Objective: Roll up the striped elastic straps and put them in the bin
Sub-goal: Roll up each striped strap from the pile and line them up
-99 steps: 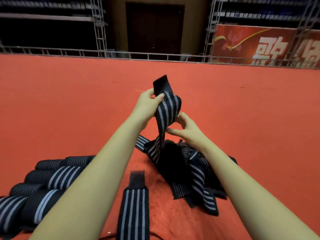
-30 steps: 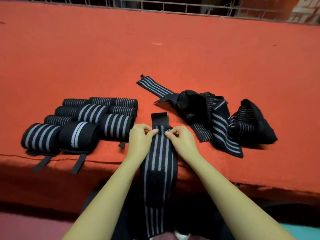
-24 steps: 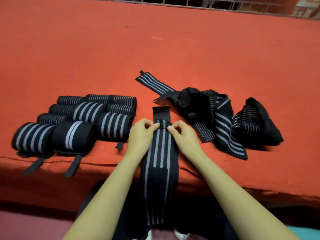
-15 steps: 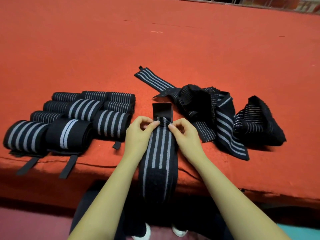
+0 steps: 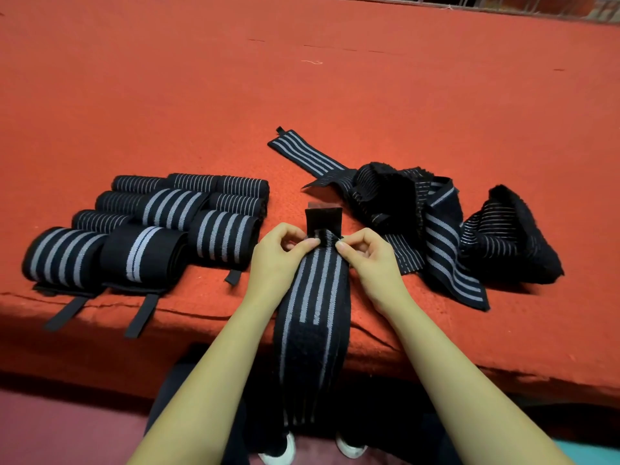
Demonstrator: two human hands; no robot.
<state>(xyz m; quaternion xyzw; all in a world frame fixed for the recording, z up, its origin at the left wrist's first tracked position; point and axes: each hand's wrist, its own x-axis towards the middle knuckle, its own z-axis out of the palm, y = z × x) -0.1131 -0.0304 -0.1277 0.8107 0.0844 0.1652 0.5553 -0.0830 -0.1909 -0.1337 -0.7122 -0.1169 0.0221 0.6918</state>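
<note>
A black strap with grey stripes [image 5: 313, 307] lies flat across the front edge of the red carpeted platform [image 5: 302, 78], its long tail hanging down toward my feet. My left hand [image 5: 280, 255] and my right hand [image 5: 370, 260] pinch its far end from both sides, just below its black tab. Several rolled straps [image 5: 151, 229] lie in rows at the left. A loose tangle of unrolled straps [image 5: 422, 223] sits at the right. No bin is in view.
Thin black tabs [image 5: 139, 313] from the rolled straps stick out over the platform's front edge. My white shoes [image 5: 280, 453] show below on the floor. A metal rail [image 5: 536, 5] runs along the far top edge.
Since 3.3 s ago the strap held up in the air has been laid flat on the edge. Over the last second the hands stay pinched at its far end and the hanging tail has drawn upward.
</note>
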